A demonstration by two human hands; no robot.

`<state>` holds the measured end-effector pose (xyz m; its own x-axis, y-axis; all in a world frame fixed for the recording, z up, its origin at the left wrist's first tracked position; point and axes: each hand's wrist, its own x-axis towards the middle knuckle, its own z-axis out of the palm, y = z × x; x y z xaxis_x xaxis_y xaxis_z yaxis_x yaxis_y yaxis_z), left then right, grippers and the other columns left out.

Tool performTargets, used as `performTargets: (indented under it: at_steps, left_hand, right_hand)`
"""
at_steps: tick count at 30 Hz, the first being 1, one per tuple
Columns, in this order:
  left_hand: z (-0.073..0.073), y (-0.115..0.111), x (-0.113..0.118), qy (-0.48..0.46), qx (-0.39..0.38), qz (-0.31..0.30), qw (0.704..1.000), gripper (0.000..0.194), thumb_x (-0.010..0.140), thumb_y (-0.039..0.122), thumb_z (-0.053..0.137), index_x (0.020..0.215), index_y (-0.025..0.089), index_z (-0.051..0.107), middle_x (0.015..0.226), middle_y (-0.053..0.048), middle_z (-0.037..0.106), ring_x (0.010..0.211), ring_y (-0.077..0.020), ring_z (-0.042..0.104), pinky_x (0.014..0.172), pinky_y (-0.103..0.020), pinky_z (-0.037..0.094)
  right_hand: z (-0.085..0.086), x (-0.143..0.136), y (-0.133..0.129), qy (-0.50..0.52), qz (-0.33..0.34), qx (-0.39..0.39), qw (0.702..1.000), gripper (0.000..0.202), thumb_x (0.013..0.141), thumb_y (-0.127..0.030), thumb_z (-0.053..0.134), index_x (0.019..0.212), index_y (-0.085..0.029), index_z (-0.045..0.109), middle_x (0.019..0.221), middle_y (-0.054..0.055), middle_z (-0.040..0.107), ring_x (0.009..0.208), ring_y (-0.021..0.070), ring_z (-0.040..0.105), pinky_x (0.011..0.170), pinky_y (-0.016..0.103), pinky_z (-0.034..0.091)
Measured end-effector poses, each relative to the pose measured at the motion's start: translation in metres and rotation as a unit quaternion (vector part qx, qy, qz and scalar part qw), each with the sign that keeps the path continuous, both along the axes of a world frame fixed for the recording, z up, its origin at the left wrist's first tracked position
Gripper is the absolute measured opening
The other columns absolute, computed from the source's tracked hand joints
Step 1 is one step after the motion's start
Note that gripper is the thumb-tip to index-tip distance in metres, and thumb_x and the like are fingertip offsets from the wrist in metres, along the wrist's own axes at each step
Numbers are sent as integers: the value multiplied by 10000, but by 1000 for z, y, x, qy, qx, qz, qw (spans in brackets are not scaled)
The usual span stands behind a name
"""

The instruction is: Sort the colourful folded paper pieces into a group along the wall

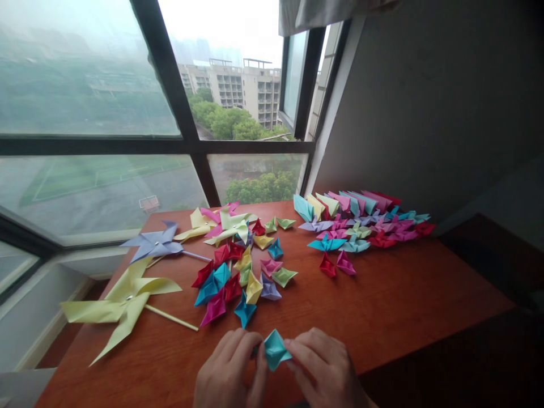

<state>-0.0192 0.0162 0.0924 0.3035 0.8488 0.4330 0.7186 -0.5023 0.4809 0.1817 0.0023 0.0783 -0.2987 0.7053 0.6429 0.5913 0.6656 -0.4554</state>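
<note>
A small turquoise folded paper boat [276, 349] is pinched between my two hands above the front of the table. My left hand [232, 368] grips its left end between thumb and fingers. On the other side, my right hand [323, 365] pinches the right tip. Just beyond my hands lies a loose cluster of paper boats in several colours, with a blue boat [245, 310] nearest and a magenta boat [213, 307] to its left. Yellow [254, 288] and lavender [270, 288] boats sit a little farther back.
Paper pinwheels, a large yellow one [127, 301] and a lavender one [156, 242], lie at the left on the brown table [382, 306]. Rows of folded paper pieces [357, 229] stand at the back right, beside the wall. A window [238, 96] borders the far edge.
</note>
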Motion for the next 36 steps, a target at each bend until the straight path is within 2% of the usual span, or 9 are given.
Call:
performTargets:
  at_steps: [7, 10, 12, 14, 16, 20, 23, 27, 36]
  left_hand:
    - [2, 0, 3, 2, -5, -16, 1000, 109, 958, 202, 536, 864, 239, 578, 735, 0, 643, 658, -182, 653, 607, -275, 502]
    - [1, 0, 3, -20, 3, -21, 1000, 49, 960, 225, 554, 957, 232, 603, 788, -18, 670, 685, -179, 667, 632, -268, 525]
    - [0, -1, 2, -38, 12, -14, 999, 106, 960, 240, 569, 1054, 226, 614, 836, -35, 688, 713, -177, 681, 670, -262, 544]
    - [-1, -2, -1, -54, 15, -5, 998, 149, 962, 238, 573, 1103, 226, 619, 862, -44, 696, 730, -172, 689, 701, -256, 557]
    - [-5, -3, -5, -68, 10, -8, 998, 141, 964, 217, 562, 1088, 227, 628, 858, -45, 698, 726, -166, 694, 709, -246, 564]
    - [-16, -4, -13, -60, 2, -52, 997, 137, 950, 159, 553, 1033, 228, 637, 822, -34, 704, 716, -157, 704, 679, -221, 567]
    - [-23, -3, -16, -38, -1, -76, 996, 158, 935, 136, 558, 1035, 230, 637, 811, -25, 710, 705, -156, 706, 667, -221, 568]
    - [-24, -1, -15, -35, -26, -84, 995, 146, 948, 146, 533, 1012, 230, 633, 790, -25, 699, 681, -160, 701, 643, -230, 564]
    - [-21, -1, -14, -36, -40, -81, 995, 144, 971, 185, 511, 995, 235, 644, 791, -40, 709, 681, -168, 710, 639, -231, 573]
  right_hand:
    - [-1, 4, -1, 14, 9, -2, 1000, 166, 927, -104, 585, 1064, -164, 657, 810, 55, 676, 695, 148, 625, 650, 262, 507]
    - [0, 7, -2, 20, -5, 1, 1000, 152, 933, -104, 568, 1034, -170, 661, 801, 46, 677, 691, 144, 636, 655, 261, 523]
    - [3, 13, -2, 20, -32, 5, 999, 163, 938, -104, 558, 1039, -174, 666, 823, 48, 688, 719, 148, 655, 673, 261, 537]
    - [6, 27, -1, 13, -82, 13, 996, 164, 942, -115, 565, 1041, -186, 675, 861, 53, 702, 777, 160, 675, 716, 268, 550]
    - [8, 50, 3, 4, -159, 24, 987, 142, 943, -146, 587, 1027, -202, 687, 894, 57, 713, 817, 172, 684, 758, 280, 550]
    - [5, 110, 18, -7, -347, 44, 937, 118, 942, -270, 628, 983, -198, 712, 919, 71, 728, 737, 176, 667, 743, 298, 523]
    - [-5, 150, 34, -31, -433, 50, 900, 223, 951, -353, 601, 967, -172, 731, 907, 84, 743, 719, 182, 669, 708, 290, 504]
    - [-24, 174, 53, -69, -459, 37, 885, 294, 957, -389, 567, 946, -152, 740, 857, 80, 748, 657, 165, 651, 668, 275, 484]
    - [-46, 169, 65, -102, -458, 25, 883, 350, 981, -397, 502, 934, -148, 745, 864, 96, 748, 673, 173, 657, 665, 275, 476]
